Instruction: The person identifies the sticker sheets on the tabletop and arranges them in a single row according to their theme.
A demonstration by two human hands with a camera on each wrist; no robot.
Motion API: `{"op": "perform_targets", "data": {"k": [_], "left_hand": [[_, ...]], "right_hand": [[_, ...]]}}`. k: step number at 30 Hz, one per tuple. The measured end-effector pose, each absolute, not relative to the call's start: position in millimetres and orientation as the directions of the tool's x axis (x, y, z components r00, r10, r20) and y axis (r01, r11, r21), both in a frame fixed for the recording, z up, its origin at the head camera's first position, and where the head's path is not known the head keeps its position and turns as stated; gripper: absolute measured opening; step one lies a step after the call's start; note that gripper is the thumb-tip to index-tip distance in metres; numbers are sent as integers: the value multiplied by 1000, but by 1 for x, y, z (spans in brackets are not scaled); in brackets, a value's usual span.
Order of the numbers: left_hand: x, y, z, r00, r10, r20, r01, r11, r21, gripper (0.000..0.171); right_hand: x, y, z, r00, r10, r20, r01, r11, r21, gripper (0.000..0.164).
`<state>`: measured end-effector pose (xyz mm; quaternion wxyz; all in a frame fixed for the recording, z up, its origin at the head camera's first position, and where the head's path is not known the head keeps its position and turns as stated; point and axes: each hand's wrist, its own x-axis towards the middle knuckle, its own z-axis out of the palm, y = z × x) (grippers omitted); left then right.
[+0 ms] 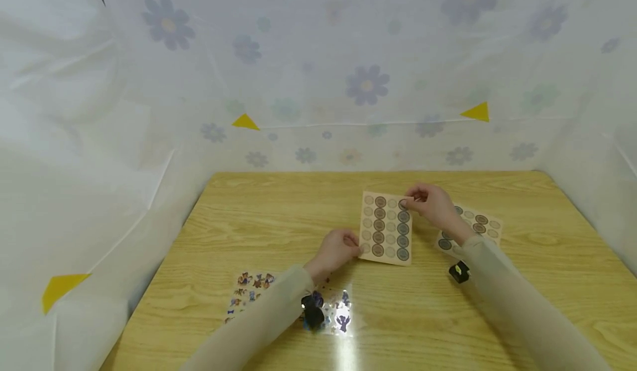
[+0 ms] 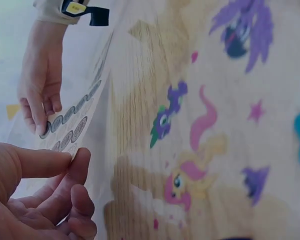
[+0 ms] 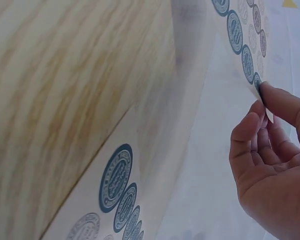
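A cream sticker sheet (image 1: 385,230) with columns of round seal-like stickers, some dark and some pale, is held up between both hands. My left hand (image 1: 337,251) pinches its lower left corner between thumb and finger. At the upper right corner my right hand (image 1: 432,208) grips the sheet the same way, thumb in front, as the right wrist view also shows. Below the right wrist lies a second sheet of round stickers (image 1: 490,224), partly covered by that hand and forearm. Under the left forearm is a clear sheet of cartoon pony stickers (image 1: 249,293), its middle hidden by the sleeve.
The wood-grain table (image 1: 269,205) meets a flower-printed white cloth (image 1: 308,83) at the back, with plain white cloth at the left. Yellow triangles (image 1: 245,122) mark the cloth. A bright glare falls on the pony sheet's right part. Each wrist wears a black device (image 1: 459,271).
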<state>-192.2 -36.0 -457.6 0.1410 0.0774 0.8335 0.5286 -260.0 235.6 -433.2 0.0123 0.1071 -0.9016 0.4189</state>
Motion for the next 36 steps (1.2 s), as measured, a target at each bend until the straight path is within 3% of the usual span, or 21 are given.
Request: {"op": "perform_targets", "data": {"k": [9,15,22,36], "left_hand": [[-164,-37,-449,-905,367,-213,-108,286,952,13],[-147,-37,-448,-886,387,-255,-175,232,957,5],[-129,-36,-450,-884,376,-278,-216,201,956,5],[-101,-39,-455,-801,437,-410,-360,196,912,4]], "right_hand": [[-248,246,-434,-970,-225,89,-207,580,-787,23],[-237,250,-434,-971,-230,66,-186,549,-815,24],[-218,255,-434,-973,-231,28,-156,560,-813,26],[-191,254,-443,-967,-252,16,-169,599,-783,18]]}}
